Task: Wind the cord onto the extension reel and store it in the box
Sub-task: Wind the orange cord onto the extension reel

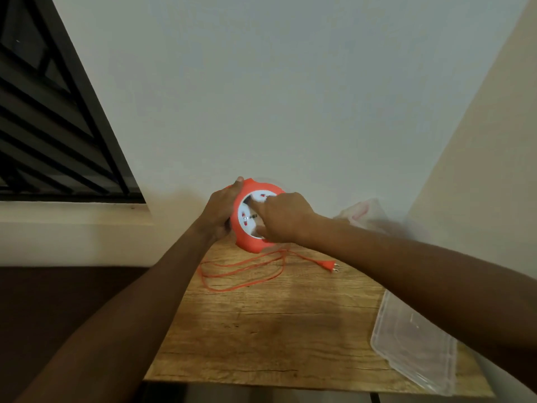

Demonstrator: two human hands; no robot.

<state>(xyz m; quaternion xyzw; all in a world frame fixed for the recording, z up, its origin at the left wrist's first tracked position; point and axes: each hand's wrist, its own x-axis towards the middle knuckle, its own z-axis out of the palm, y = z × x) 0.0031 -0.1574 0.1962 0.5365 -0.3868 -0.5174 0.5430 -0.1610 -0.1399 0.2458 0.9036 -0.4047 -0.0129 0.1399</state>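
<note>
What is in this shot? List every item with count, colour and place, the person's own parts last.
extension reel: one, orange with white socket face, far end of the table, held tilted.
cord: one, orange, lying in loose loops on the table below the reel.
plug: one, orange, on the table right of the loops.
box: one, clear plastic, table's right edge.
bag: one, translucent, blurred, far right by the wall.
table: one, wooden.
window grille: one, black, upper left.
left hand: grips the reel's rim.
right hand: fingers on the white face.
</note>
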